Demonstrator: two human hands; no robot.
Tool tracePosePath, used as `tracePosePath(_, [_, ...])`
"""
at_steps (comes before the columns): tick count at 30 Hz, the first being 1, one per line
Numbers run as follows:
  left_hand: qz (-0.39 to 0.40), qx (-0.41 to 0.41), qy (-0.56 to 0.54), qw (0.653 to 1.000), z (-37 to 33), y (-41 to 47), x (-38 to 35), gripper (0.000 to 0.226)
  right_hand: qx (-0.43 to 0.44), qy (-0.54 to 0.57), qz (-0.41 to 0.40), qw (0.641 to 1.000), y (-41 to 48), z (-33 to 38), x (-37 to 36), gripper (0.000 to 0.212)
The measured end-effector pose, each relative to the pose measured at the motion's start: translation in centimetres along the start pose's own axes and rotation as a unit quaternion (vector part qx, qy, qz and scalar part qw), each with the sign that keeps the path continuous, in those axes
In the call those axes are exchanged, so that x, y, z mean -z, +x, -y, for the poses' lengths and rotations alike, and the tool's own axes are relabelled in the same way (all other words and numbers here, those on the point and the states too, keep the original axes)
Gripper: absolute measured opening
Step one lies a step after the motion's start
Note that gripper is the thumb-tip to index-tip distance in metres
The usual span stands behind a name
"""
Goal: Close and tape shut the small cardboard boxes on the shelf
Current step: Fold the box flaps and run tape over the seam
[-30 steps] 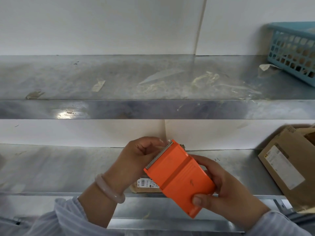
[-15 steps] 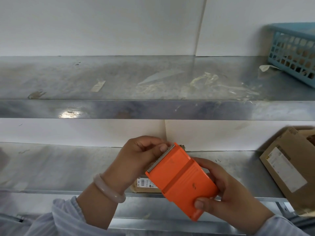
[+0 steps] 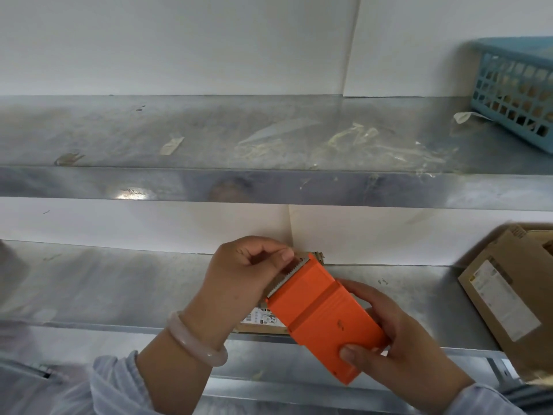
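My right hand (image 3: 398,342) grips an orange tape dispenser (image 3: 323,319) from below and behind, tilted with its toothed blade up and to the left. The fingertips of my left hand (image 3: 242,280) pinch at the tape end right by that blade. Behind both hands a small cardboard box (image 3: 260,320) with a white label lies on the lower metal shelf (image 3: 119,289); most of it is hidden by the dispenser and my left hand.
A larger cardboard box (image 3: 508,292) with a white label leans at the right end of the lower shelf. The upper shelf (image 3: 209,139) carries scraps of old tape and a blue plastic basket (image 3: 520,88) at the far right. White wall behind.
My left thumb and fingers have closed in on the blade end of the dispenser. The dispenser and my right hand have dipped slightly.
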State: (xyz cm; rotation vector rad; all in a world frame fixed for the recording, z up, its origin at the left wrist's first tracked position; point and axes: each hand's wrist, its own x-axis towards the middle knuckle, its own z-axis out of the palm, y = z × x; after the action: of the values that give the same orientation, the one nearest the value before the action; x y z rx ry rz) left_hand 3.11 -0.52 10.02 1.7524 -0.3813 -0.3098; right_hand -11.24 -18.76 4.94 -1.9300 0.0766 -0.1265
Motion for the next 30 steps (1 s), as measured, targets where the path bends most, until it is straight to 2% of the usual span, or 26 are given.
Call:
tracePosePath(3, [-0.031,-0.005,0.012,0.999,0.4,-0.5,-0.6,0.014,0.007,-0.033,0.004,0.999,0.1,0.0,0.4,0.073])
tracePosePath(10, [-0.12,0.041,-0.065,0.99,2.3,-1.5,-2.3,0.016,0.01,-0.159,0.052,0.986,1.3,0.2,2.0,0.08])
tracePosePath(14, [-0.178,0.059,-0.108,0.976,2.6,-1.6,-2.9,0.026,0.014,-0.195,0.066,0.978,1.7,-0.1,2.7,0.08])
tracePosePath(17, [-0.229,0.092,-0.2,0.948,2.6,-1.0,-1.7,0.014,0.009,-0.196,0.08,0.977,1.5,-0.6,3.6,0.078])
tracePosePath(19, [-0.244,0.087,-0.201,0.945,2.5,-0.7,-0.9,0.008,0.011,-0.2,0.091,0.976,1.8,-0.9,4.3,0.078])
tracePosePath(22, [-0.265,0.086,-0.216,0.936,2.7,-0.5,-0.6,0.009,0.019,-0.207,0.095,0.974,2.9,-1.0,5.4,0.078])
tracePosePath(24, [-0.267,0.102,-0.236,0.929,2.8,-0.4,-0.3,0.01,0.017,-0.177,0.093,0.98,4.1,-0.8,6.1,0.078])
tracePosePath(28, [-0.257,0.114,-0.257,0.924,2.9,0.4,2.1,0.011,0.011,-0.089,0.125,0.988,7.3,0.9,6.8,0.062])
tracePosePath(30, [-0.253,0.109,-0.272,0.922,2.9,0.9,3.5,0.012,0.018,-0.081,0.142,0.986,9.0,2.0,6.5,0.057])
